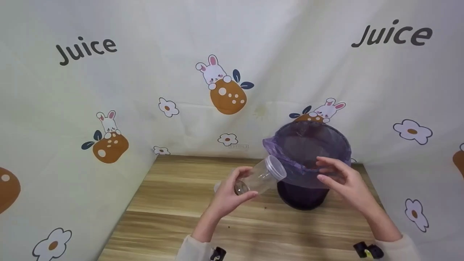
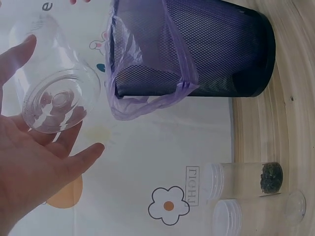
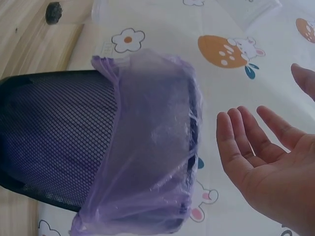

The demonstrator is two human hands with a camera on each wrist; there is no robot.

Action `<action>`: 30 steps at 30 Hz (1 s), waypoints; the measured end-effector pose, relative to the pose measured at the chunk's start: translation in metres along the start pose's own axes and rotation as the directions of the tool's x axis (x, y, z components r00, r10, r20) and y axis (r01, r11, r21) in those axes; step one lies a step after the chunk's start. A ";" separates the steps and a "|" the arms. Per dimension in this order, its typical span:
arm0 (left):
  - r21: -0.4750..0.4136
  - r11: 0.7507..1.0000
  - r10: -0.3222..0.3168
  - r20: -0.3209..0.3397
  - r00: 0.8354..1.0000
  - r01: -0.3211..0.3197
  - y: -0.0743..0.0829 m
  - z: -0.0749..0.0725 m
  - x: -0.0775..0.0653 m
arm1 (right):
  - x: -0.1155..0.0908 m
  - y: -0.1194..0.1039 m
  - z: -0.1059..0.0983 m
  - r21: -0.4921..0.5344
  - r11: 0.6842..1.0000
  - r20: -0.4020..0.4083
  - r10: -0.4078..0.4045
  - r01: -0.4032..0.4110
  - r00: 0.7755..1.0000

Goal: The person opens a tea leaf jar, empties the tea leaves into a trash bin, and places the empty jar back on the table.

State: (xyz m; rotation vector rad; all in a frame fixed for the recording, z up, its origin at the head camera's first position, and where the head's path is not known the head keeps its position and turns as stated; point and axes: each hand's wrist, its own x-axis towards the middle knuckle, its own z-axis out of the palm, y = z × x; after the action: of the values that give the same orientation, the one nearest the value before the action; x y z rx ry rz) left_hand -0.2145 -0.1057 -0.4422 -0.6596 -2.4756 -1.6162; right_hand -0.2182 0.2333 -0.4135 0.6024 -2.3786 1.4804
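Observation:
My left hand (image 1: 228, 192) holds a clear plastic jar (image 1: 259, 175) between thumb and fingers. The jar is tilted, its ringed mouth end toward the bin and its round base facing the left wrist camera. Just right of it stands a dark mesh wastebasket (image 1: 303, 197), lined with a thin purple plastic bag (image 2: 182, 73) folded over the rim. My right hand (image 1: 344, 181), empty, has loosely bent, spread fingers and overlaps the basket's right rim in the head view. In the right wrist view its palm and fingers stand apart from the bag-covered rim.
Two more clear jars with whitish lids stand on the wooden table (image 1: 174, 203); one jar (image 2: 246, 179) has dark contents at its bottom, the other jar (image 2: 227, 219) is beside it. A printed cloth (image 1: 181, 72) hangs behind and along both sides.

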 end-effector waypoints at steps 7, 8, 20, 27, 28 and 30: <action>-0.036 0.999 -0.023 -0.062 0.998 0.021 0.000 -0.007 0.002 | 0.005 0.002 -0.017 -0.043 0.998 -0.063 0.039 -0.042 0.997; -0.033 0.999 -0.023 -0.075 0.997 0.021 0.000 -0.008 0.002 | 0.005 0.003 -0.019 -0.051 0.998 -0.069 0.043 -0.047 0.997; -0.066 0.998 -0.024 -0.168 0.986 0.013 -0.005 -0.017 0.001 | 0.010 0.025 -0.038 -0.160 0.981 -0.129 0.090 -0.110 0.988; -0.100 0.995 -0.027 -0.176 0.984 0.010 -0.011 -0.021 -0.002 | 0.012 0.039 -0.041 -0.283 0.949 -0.177 0.089 -0.137 0.980; -0.103 0.995 -0.027 -0.176 0.984 0.009 -0.012 -0.021 -0.003 | 0.012 0.041 -0.040 -0.293 0.946 -0.176 0.093 -0.142 0.980; -0.104 0.994 -0.028 -0.182 0.983 0.009 -0.013 -0.022 -0.003 | 0.012 0.044 -0.040 -0.308 0.939 -0.169 0.107 -0.156 0.980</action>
State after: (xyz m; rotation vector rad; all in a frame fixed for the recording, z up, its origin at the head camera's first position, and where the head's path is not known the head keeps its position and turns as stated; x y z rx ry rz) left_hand -0.2202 -0.1311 -0.4451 -0.4758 -2.2885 -1.7363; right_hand -0.2497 0.2834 -0.4252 0.2485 -2.5027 1.1041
